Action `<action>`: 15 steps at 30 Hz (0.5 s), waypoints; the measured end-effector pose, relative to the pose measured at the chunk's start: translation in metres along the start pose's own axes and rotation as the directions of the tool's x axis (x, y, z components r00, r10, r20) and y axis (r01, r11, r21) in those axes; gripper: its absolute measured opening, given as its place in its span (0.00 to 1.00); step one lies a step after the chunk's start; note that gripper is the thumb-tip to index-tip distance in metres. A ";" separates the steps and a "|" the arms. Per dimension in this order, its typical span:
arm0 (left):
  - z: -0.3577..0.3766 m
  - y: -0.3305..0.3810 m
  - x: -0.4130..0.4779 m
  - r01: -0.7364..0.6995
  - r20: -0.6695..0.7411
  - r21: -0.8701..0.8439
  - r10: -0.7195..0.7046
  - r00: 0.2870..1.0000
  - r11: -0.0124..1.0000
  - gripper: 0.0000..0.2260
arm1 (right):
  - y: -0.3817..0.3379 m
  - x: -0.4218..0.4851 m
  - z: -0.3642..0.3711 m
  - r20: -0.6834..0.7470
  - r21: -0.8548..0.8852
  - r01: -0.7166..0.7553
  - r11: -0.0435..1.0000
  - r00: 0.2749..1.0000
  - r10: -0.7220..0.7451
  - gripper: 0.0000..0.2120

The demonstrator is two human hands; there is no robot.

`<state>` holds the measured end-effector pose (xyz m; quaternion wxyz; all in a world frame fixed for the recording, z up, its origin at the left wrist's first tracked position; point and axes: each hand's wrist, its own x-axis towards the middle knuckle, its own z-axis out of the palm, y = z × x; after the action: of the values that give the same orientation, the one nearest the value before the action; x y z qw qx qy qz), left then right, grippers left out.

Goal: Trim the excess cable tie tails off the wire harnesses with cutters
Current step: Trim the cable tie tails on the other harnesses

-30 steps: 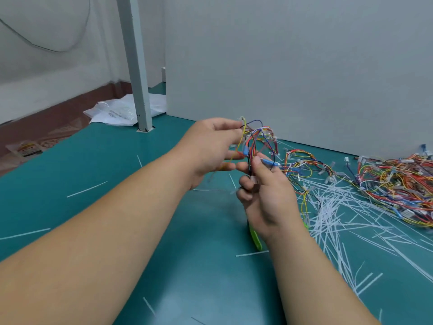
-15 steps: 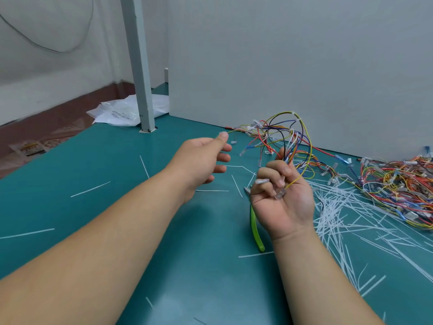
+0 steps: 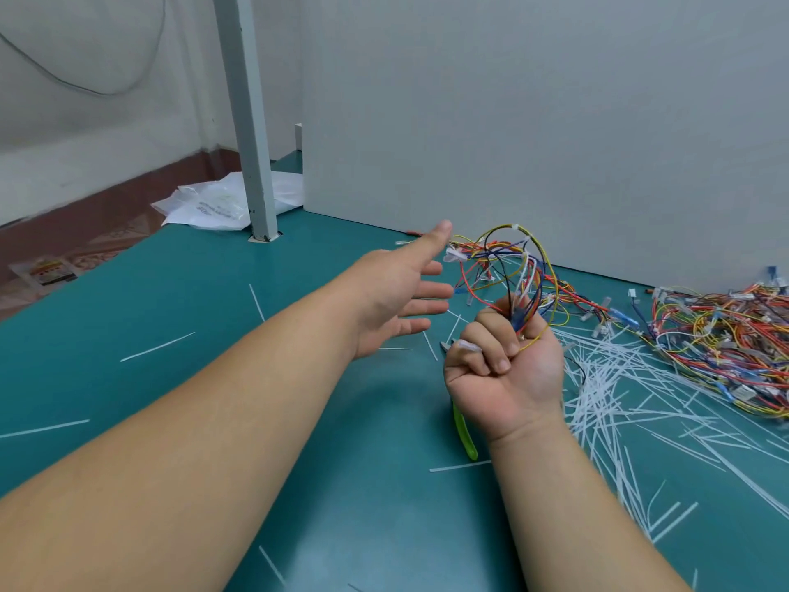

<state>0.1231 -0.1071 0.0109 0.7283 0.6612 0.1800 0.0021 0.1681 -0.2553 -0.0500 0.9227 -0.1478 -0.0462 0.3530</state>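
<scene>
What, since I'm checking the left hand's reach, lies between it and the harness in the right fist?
Head view: between left hand and harness, table with a few cut tie tails and the cutters' tip.

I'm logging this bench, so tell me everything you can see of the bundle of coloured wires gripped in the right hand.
The bundle of thin coloured wires loops up from the right hand, whose curled fingers grip its lower end. Yellow, red, blue, black and white plastic-coated strands carry whitish ties and connectors. It is held above the teal tabletop.
</scene>
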 end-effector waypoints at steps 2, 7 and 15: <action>0.004 0.001 0.001 -0.023 0.036 0.014 0.022 0.999 1.000 0.29 | 0.002 0.000 0.000 -0.014 -0.026 -0.018 0.999 1.000 0.018 0.09; 0.012 0.006 0.003 0.054 0.028 -0.080 -0.052 0.998 0.995 0.32 | 0.003 0.004 0.004 -0.168 -0.268 -0.071 0.961 0.985 0.026 0.17; 0.008 0.002 0.013 -0.007 -0.067 -0.388 -0.020 0.998 0.922 0.09 | 0.016 0.004 0.008 -0.302 -0.698 -0.144 0.702 0.947 -0.106 0.13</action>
<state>0.1381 -0.1116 0.0096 0.8381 0.5029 0.2032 0.0583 0.1596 -0.2393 -0.0476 0.7846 -0.5481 -0.0273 0.2885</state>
